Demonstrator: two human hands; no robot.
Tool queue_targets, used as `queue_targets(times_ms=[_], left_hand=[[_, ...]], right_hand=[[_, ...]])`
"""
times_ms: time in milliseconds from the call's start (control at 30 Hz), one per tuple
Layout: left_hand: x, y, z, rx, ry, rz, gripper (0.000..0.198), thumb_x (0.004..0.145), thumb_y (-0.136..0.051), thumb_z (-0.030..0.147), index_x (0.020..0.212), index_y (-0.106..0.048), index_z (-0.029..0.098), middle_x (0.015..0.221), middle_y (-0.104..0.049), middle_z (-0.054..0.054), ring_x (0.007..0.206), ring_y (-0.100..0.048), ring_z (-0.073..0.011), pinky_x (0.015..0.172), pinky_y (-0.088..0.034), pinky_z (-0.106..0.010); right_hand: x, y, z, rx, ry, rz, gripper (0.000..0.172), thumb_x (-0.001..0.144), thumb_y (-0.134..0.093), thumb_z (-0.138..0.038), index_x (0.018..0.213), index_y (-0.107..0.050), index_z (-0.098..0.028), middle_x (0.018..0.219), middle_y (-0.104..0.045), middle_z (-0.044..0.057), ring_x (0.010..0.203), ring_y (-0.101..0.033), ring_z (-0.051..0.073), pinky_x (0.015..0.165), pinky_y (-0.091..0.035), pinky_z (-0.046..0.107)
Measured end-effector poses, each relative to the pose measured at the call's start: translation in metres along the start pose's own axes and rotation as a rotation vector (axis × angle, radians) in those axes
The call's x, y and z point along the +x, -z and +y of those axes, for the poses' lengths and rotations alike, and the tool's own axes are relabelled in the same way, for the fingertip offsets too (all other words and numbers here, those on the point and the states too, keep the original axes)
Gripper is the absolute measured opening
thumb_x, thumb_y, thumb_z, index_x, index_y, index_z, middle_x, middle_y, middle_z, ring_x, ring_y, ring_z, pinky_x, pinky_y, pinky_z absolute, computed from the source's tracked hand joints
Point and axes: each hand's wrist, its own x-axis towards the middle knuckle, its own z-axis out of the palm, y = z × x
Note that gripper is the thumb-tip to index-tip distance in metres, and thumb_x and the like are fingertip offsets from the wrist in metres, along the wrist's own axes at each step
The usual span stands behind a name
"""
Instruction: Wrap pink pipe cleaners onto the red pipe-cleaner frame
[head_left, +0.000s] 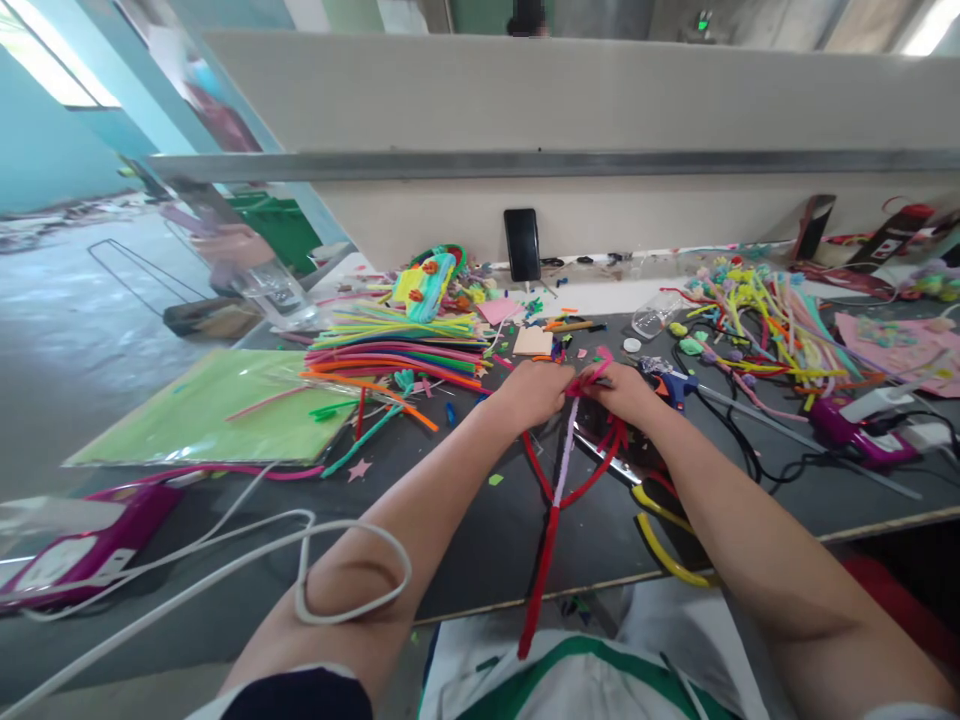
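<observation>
Pipe-cleaner bundle [397, 352], loose. Left hand [536, 392], fingertips partly hidden, apparently pinching the red-and-lilac pipe-cleaner piece [565, 455] between both hands: stem and red strands joined; pink top ends loose, judged unfinished. Right hand [624, 392], likewise pinching. Yellow-handled scissors [660, 553].

red pipe cleaners [545, 560]: partly behind right hand [622, 393] | scissors [663, 556]: partly behind right forearm [724, 500] | power strip [112, 535]: cut by left edge

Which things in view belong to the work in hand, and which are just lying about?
Belonging: red-and-lilac fuzzy-stem piece, held by left hand and right hand; probably fuzzy-stem bundle, yellow-handled scissors.

Apparently lying about: black phone, red-capped bottle, green sheet, pink star.
</observation>
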Motion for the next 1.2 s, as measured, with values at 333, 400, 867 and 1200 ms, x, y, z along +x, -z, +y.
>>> queue_targets(times_ms=[333,400,867,1200], left_hand=[[0.004,-0.011,-0.01,-0.266,-0.017,0.071,0.017,0.086,-0.05,0.031,0.089,-0.062,0.019,0.093,-0.066,-0.005,0.089,-0.06,-0.0196,0.074,-0.044,-0.028],[0.004,-0.013,-0.01,-0.278,0.032,0.098,0.017,0.086,-0.05,0.032,0.085,-0.063,0.02,0.09,-0.067,-0.003,0.085,-0.06,-0.0189,0.07,-0.043,-0.027],[0.004,-0.019,-0.005,-0.211,0.069,0.063,0.014,0.078,-0.051,0.019,0.075,-0.064,0.02,0.083,-0.069,-0.002,0.08,-0.06,-0.0162,0.064,-0.038,-0.024],[0.0,0.003,0.002,0.032,-0.077,-0.003,0.021,0.086,-0.046,0.025,0.089,-0.065,0.017,0.091,-0.069,-0.009,0.09,-0.063,-0.0212,0.078,-0.044,-0.03]], right_hand=[[0.001,0.002,-0.005,-0.01,-0.181,0.032,0.012,0.076,-0.062,-0.02,0.083,-0.072,-0.018,0.088,-0.072,0.005,0.085,-0.065,0.02,0.081,-0.048,0.032],[0.0,0.0,-0.006,0.022,-0.239,0.053,0.012,0.076,-0.062,-0.022,0.082,-0.072,-0.018,0.086,-0.073,0.005,0.082,-0.065,0.019,0.079,-0.048,0.031],[-0.001,-0.017,-0.01,-0.105,-0.277,0.139,0.017,0.068,-0.055,-0.011,0.074,-0.069,-0.019,0.094,-0.071,0.005,0.09,-0.064,0.019,0.083,-0.048,0.03],[0.001,-0.011,0.006,-0.157,-0.185,0.146,0.011,0.073,-0.061,-0.02,0.08,-0.069,-0.021,0.095,-0.069,0.005,0.094,-0.061,0.022,0.087,-0.047,0.035]])
